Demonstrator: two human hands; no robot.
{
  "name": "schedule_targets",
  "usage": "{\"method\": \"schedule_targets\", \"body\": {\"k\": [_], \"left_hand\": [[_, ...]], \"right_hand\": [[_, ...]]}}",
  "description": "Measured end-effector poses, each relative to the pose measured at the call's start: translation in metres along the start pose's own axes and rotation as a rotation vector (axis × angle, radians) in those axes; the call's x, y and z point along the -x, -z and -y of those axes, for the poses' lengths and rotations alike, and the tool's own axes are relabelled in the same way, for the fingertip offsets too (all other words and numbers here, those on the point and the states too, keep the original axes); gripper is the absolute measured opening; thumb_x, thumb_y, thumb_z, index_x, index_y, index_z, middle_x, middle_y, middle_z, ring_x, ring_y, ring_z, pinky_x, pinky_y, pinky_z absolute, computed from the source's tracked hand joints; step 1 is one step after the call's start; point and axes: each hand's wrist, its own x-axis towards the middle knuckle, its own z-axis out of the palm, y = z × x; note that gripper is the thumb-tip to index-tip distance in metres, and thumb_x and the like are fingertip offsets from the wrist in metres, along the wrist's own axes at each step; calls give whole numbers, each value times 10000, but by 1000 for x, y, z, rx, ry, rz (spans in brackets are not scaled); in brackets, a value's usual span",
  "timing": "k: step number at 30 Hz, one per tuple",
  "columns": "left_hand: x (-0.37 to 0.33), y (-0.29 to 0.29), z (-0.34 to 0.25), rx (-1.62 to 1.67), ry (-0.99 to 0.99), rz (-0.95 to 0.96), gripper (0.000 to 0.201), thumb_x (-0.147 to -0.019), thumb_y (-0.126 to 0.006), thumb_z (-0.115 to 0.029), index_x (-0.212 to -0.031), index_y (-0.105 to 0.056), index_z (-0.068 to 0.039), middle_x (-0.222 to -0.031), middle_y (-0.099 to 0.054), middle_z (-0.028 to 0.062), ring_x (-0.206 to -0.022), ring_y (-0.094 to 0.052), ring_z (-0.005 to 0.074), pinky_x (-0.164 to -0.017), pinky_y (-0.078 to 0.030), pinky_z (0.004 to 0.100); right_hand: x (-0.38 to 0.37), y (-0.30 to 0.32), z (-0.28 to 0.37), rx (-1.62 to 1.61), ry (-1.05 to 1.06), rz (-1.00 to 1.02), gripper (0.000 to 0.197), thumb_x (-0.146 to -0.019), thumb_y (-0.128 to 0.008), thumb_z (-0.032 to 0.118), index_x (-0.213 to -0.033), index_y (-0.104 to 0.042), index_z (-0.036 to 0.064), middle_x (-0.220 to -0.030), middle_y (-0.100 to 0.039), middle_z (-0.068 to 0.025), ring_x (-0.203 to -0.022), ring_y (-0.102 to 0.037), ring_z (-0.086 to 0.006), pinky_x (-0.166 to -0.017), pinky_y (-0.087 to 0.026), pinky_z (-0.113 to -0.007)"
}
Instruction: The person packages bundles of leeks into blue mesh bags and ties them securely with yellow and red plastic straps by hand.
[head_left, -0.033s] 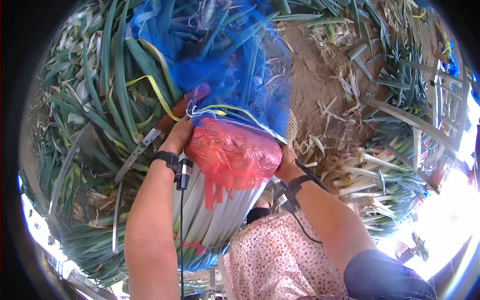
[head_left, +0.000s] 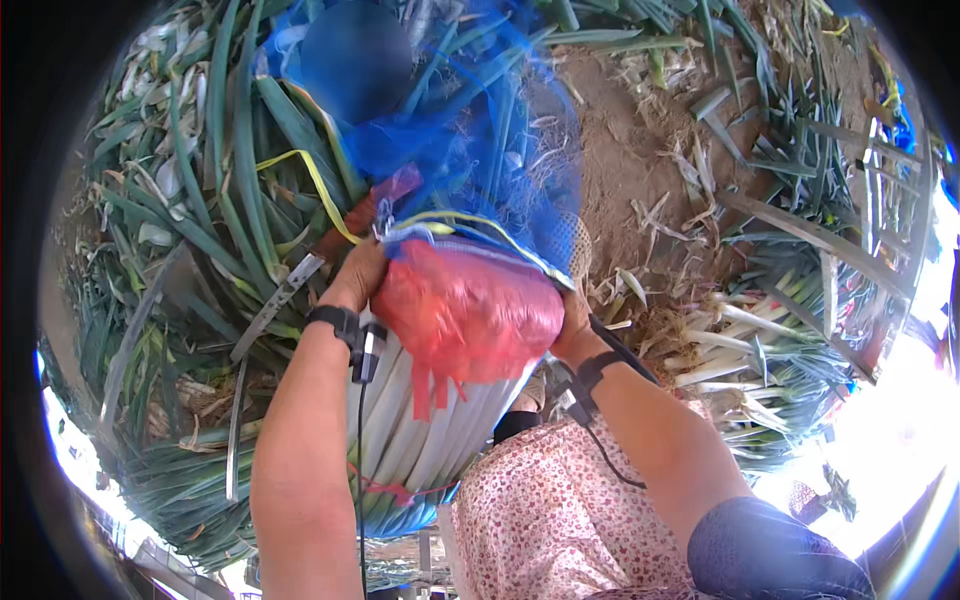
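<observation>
A thick bundle of leeks (head_left: 415,425) stands in front of me, white stalks showing, tied round with a pink string (head_left: 403,494). Red plastic film (head_left: 470,310) covers its upper end, with torn strips hanging down. From the far side a blue mesh bag (head_left: 480,150) spreads up to the red film. My left hand (head_left: 362,272) is closed at the left end of the bag's yellow-and-white rim. On the right, my right hand (head_left: 574,325) grips the rim's other end beside the film. The fingertips of both hands are partly hidden.
Loose leeks (head_left: 230,180) are heaped on the left. More leeks with white roots (head_left: 720,345) lie at the right, near wooden slats (head_left: 820,240). Bare soil (head_left: 625,150) with scattered trimmings lies beyond the bag. Patterned cloth (head_left: 560,500) covers my lap.
The red-wrapped end has shifted very slightly, and the mesh rim with it. A dark round patch now shows on the far part of the blue mesh. Both hands keep their places.
</observation>
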Motion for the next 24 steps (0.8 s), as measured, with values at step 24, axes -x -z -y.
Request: {"method": "schedule_targets", "body": {"k": [24], "left_hand": [[188,36,14,103,-167,-233,498,-724,-586,-298,-1077,-512,45,-971,-581,127,-859,-533,183,-778,-402,267]], "right_hand": [[140,-94,66,-159,-590,-239,323,-862,-399,302,-1020,-533,55,-908,-602,-91,-812,-575,-215,-716,-446,-349]]}}
